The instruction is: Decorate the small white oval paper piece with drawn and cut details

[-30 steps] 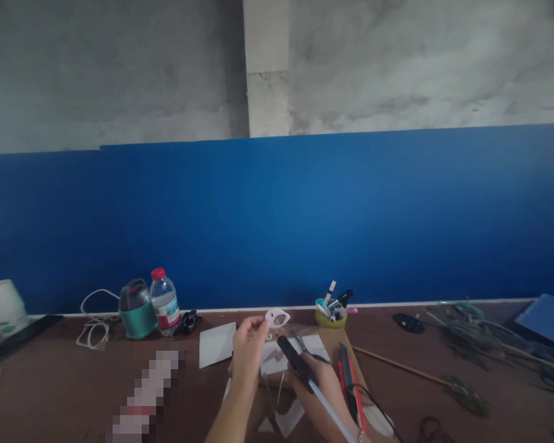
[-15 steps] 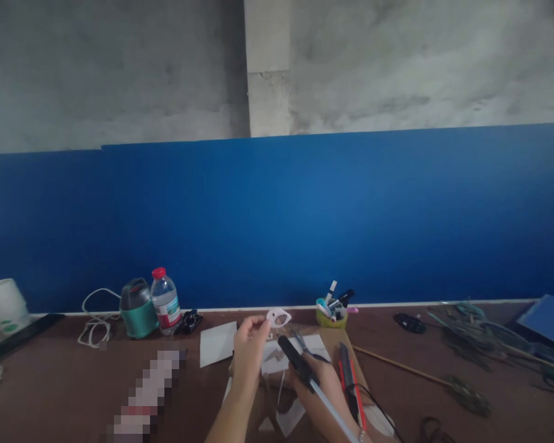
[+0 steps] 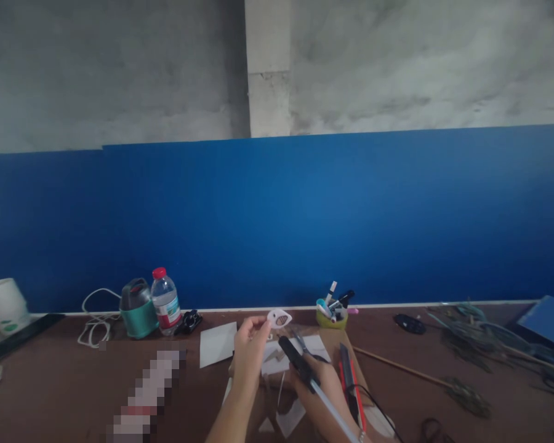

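My left hand pinches a small white paper cutout, pointed at one end, with a dark dot and a brown striped patch drawn on it. To its right, my right hand is closed around a pair of scissors, whose blades point up and away; the grip is partly hidden. A black-ended, silver rod crosses in front of that hand, and I cannot tell whether the hand holds it. Beneath both hands lie white paper pieces and scraps on a brown board.
Right of my hand rests a red utility knife. Behind stands a yellow-green pen cup. A water bottle, a teal container and a white sheet are on the left. Dried stems and a black oval object lie right.
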Available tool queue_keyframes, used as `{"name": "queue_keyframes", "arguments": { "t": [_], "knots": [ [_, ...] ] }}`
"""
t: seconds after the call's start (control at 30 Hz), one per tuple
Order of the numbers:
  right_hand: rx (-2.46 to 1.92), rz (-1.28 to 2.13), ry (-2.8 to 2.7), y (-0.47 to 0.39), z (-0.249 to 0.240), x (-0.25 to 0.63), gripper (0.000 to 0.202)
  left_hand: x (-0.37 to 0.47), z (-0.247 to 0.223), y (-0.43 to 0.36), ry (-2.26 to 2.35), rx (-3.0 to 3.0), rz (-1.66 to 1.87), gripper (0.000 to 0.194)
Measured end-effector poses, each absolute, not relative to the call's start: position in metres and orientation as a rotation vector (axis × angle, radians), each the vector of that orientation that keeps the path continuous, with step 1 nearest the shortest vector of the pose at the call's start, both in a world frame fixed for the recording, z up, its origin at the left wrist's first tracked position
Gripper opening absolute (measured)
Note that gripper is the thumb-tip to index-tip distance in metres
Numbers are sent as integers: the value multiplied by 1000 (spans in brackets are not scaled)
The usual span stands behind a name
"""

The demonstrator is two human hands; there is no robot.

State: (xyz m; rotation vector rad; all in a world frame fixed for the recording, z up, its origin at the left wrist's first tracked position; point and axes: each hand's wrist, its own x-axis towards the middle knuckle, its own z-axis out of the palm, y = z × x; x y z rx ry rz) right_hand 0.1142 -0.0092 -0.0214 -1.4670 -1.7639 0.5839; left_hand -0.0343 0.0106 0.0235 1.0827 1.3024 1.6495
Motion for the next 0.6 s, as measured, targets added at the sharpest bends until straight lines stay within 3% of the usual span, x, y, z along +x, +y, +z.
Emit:
{"name": "queue_keyframes", "arguments": {
  "t": [0.6],
  "knots": [
    [-1467, 551, -1783, -11, -20, 114, 18, -33, 25, 9, 1285, 1061, 1671, 33]
  ]
}}
